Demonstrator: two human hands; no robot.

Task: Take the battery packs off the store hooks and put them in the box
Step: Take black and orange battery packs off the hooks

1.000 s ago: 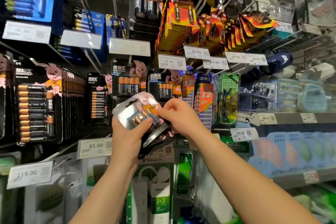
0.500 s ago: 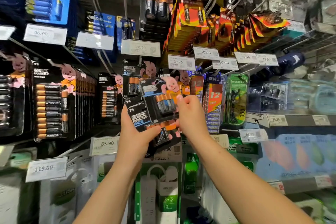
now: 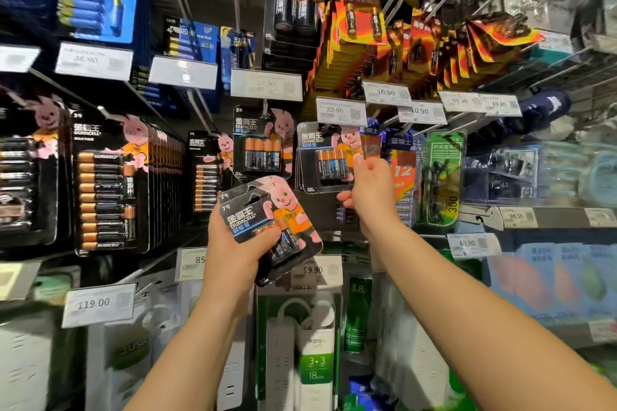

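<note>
The left hand [image 3: 233, 253] has its grip clenched on a small stack of battery packs [image 3: 270, 227], thumb across the glossy front, fingers behind. The top card is black, round-cornered, with a hang slot and a clear plastic blister over copper-topped cells; it reads "7号" and "DURACELL" beside a pink rabbit in an orange shirt. The stack tilts to the right.

Up and to the right of that grip, the right hand [image 3: 370, 190] pinches the right edge of the hanging packs [image 3: 325, 157], a bundle of the same black, shiny cards still on their hook, with "DURACELL" and four cells under the blister. Just above this grip a white price tag [image 3: 339, 110] reads "22.90".

Left of the right-hand grip another Duracell pack [image 3: 262, 143] marked "5号" hangs under a second "22.90" tag. Far left of both grips, tall black cards of many cells [image 3: 107, 183] hang in a dense row. Below the left grip, tags read "119.00" [image 3: 96, 304] and "59.90". No box is in view.
</note>
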